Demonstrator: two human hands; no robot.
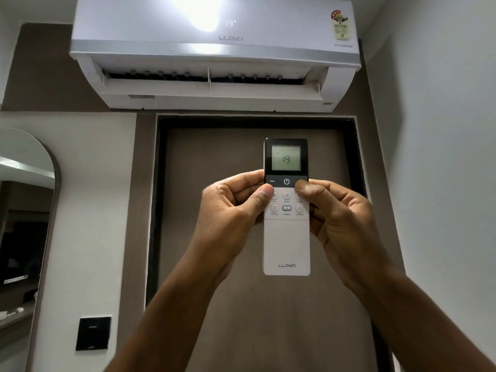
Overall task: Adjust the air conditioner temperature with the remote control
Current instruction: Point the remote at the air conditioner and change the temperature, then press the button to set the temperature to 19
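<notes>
Arms reach up from the bottom of the view, and both hands hold one Lloyd remote control (286,237) upright between them. The left hand (230,208) is curled around the left side of the remote. Its thumb (261,196) lies on the front, just under the minus button, and covers part of a round button. The right hand (339,216) is curled around the right side. Its thumb (306,190) presses at the right end of the dark button strip, beside the power button (286,181). Both hands are closed on the remote.

The remote is white below and black at the top. Its little screen (286,157) shows 19. The lower half of the remote hangs free below the fingers.

Behind the remote is a brown door (214,183) with a dark frame. Left of the door, low on the pale wall, is a black switch plate (93,333). Farther left is a tall mirror (25,210) with a round top.

Above the door, high on the wall, is the white Lloyd air conditioner (214,55). Its flap is open at the bottom. The front shows 19, next to a bright spot of light. A colourful sticker (340,25) sits near its top right corner.
</notes>
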